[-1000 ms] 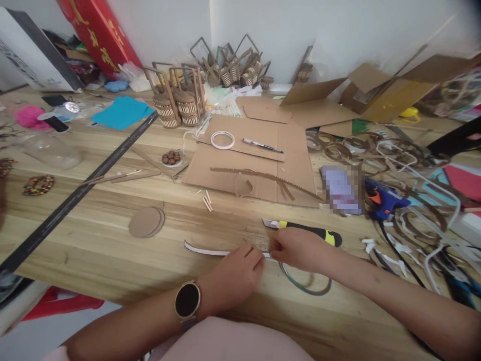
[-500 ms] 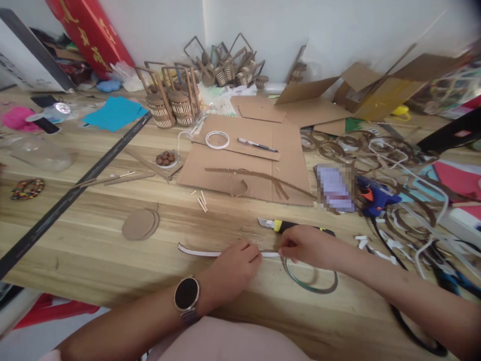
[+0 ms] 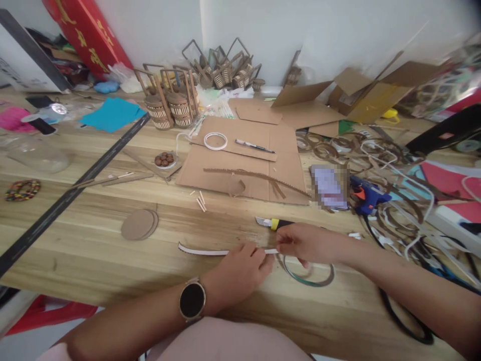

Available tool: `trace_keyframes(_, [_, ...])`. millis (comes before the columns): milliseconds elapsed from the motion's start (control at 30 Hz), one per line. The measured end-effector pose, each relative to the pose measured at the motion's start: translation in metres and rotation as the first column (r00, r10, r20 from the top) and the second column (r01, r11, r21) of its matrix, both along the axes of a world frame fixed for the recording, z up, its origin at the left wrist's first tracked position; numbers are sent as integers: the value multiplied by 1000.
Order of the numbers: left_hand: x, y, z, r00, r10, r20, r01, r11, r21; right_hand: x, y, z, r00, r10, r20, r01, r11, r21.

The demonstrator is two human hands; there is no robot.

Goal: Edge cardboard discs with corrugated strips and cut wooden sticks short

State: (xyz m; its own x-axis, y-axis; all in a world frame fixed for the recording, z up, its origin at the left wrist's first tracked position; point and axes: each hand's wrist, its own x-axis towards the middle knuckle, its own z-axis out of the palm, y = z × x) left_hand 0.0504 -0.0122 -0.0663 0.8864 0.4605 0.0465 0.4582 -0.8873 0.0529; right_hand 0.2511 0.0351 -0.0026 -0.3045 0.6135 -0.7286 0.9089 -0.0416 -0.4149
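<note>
We see the narrow white-faced strip (image 3: 206,252) running under the fingers of the left hand (image 3: 242,265), its free end curling up to their left. We judge it light and bendy, easily creased, perhaps tacky if that white face is tape, so we would hold it by its edges and keep it flat. The left fingers are bent over it; we cannot tell whether they press or pinch. The right hand (image 3: 302,243) seems to pinch it farther along, with a thin tape ring (image 3: 315,284) just below those fingers and a utility knife (image 3: 274,224) just beyond them
</note>
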Motion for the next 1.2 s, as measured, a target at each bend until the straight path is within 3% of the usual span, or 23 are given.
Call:
trace_keyframes(400, [10, -8, -11, 999, 38, -22, -37, 999, 35, -4, -4, 4, 998, 24, -57, -26, 999, -34])
trace_keyframes(700, [8, -9, -10, 996, 81, 26, -82, 995, 57, -4, 1, -5, 969, 82, 231, -123, 978, 170])
trace_keyframes(933, [7, -7, -14, 998, 45, 43, -47, 998, 46, -14, -3, -5, 933, 83, 349, -157, 969, 189])
trace_keyframes(1200, [1, -7, -5, 999, 7, 33, -8, 999, 34, -15, 0, -9, 913, 104, 395, -190, 964, 185])
